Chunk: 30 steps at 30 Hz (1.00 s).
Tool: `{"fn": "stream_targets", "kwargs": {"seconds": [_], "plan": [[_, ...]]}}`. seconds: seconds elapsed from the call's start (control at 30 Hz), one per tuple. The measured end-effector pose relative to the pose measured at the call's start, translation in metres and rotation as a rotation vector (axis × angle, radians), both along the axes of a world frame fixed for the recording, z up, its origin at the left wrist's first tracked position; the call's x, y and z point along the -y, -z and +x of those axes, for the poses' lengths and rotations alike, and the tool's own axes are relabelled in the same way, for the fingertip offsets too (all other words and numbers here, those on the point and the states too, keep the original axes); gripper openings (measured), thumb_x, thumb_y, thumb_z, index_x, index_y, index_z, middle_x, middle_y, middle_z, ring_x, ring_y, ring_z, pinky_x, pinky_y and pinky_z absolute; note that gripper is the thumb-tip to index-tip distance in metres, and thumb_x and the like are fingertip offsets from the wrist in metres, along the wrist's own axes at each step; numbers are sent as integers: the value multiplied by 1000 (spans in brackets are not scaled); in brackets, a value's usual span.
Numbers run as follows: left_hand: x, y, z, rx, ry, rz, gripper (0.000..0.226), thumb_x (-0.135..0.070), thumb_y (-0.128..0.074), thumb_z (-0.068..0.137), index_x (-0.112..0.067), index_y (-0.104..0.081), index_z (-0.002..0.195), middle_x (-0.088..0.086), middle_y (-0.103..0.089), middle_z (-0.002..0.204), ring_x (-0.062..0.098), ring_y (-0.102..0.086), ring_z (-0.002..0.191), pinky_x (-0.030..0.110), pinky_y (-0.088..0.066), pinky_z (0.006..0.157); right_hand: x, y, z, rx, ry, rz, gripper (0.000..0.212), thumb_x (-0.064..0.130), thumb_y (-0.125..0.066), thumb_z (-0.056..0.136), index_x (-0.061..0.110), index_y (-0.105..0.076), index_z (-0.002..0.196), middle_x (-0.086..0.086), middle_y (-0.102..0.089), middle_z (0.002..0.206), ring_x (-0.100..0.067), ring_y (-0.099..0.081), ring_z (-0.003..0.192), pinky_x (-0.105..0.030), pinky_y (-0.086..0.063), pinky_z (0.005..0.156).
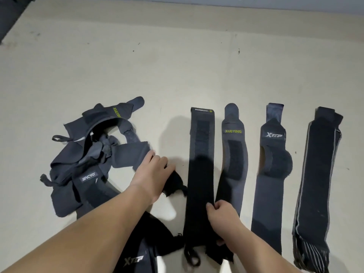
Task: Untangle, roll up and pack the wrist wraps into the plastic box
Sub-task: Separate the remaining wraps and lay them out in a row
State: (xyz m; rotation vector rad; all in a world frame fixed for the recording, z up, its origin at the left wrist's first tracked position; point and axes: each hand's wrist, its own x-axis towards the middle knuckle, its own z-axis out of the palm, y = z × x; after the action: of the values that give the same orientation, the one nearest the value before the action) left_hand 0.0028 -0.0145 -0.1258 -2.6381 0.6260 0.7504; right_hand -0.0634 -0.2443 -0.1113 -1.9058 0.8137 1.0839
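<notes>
Right hand point(222, 217) pinches the laid-out black wrap point(201, 154); left hand point(152, 174) clutches a frayed strap point(175, 184), and a tug could retangle the pile point(88, 164).

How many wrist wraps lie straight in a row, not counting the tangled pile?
4, side by side right of the tangled pile: black wrap, pinched by the right hand, XUEYING wrap, XTEP wrap, striped wrap. The striped one looks layered, so it may hide more.

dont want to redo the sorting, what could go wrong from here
1. If the left hand pulls hard at the tangled pile, its knot may tighten.
2. The right hand pinches the black wrap right beside the laid-out XUEYING wrap; lifting it could drag that one askew.
</notes>
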Motion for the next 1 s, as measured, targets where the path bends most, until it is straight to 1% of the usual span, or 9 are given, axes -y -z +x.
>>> {"fn": "stream_targets", "kwargs": {"seconds": [0.13,0.3,0.43,0.57,0.63,0.7,0.83,0.9,1.0], "plan": [[-11,-17,1,-20,-249,-62,22,-44,-63,95,-25,-64,105,-4,-65,100,23,-54,89,34,-38,80,-11,8,-24,-70,-13,-23,24,36,-55,103,13,-58,102,-5,-66,97,-27,-68,88,-48,-63,84],[-22,-65,14,-164,-834,-728,11,-31,-62,100,-22,-60,95,-5,-65,92,19,-59,87,32,-43,72,-10,-22,-7,255,-316,-321,28,48,-57,97,23,-50,108,4,-60,99,-17,-63,85,-36,-55,71],[-20,-129,28,-191,-1044,-976,21,-31,-65,101,-14,-66,89,2,-73,84,19,-66,77,32,-50,72,-27,-70,26,289,-236,171,48,41,-82,87,29,-60,128,10,-62,117,-5,-61,102,-22,-51,81],[-19,-197,37,-171,-1115,-980,19,-31,-65,99,-13,-71,98,11,-79,97,29,-76,93,41,-60,85,-62,-130,38,324,-313,504,83,40,-92,77,45,-49,148,24,-50,146,3,-45,133,-13,-41,89],[-15,-235,38,-158,-1166,-1033,18,-29,-65,99,-12,-71,103,14,-78,97,32,-76,87,41,-62,79,-80,-157,36,330,-306,583,64,45,-90,79,48,-57,133,38,-57,130,16,-51,121,-10,-44,88],[-8,-273,36,-156,-1228,-1155,16,-26,-64,102,-11,-69,106,13,-76,93,29,-73,74,32,-59,66,-99,-185,33,367,-253,597,42,56,-82,84,37,-61,116,31,-63,115,10,-58,113,-19,-51,91],[4,-337,30,-116,-1257,-1518,19,-31,-61,106,-14,-68,100,7,-75,91,23,-71,77,28,-56,70,-112,-235,35,422,-6,509,74,77,-67,77,16,-60,119,-4,-75,116,-20,-70,104,-48,-55,104],[-1,-361,25,-97,-1254,-1611,23,-32,-57,106,-13,-69,102,1,-74,88,23,-70,82,30,-54,77,-106,-261,37,455,162,631,56,66,-68,87,20,-67,118,-12,-79,113,-24,-75,97,-55,-59,100],[-24,-380,8,-102,-1218,-1563,35,-12,-58,84,-8,-66,118,6,-72,94,22,-68,82,38,-55,89,-89,-310,47,470,331,790,32,42,-56,108,16,-67,124,-9,-81,109,-22,-80,95,-42,-65,81]]}}
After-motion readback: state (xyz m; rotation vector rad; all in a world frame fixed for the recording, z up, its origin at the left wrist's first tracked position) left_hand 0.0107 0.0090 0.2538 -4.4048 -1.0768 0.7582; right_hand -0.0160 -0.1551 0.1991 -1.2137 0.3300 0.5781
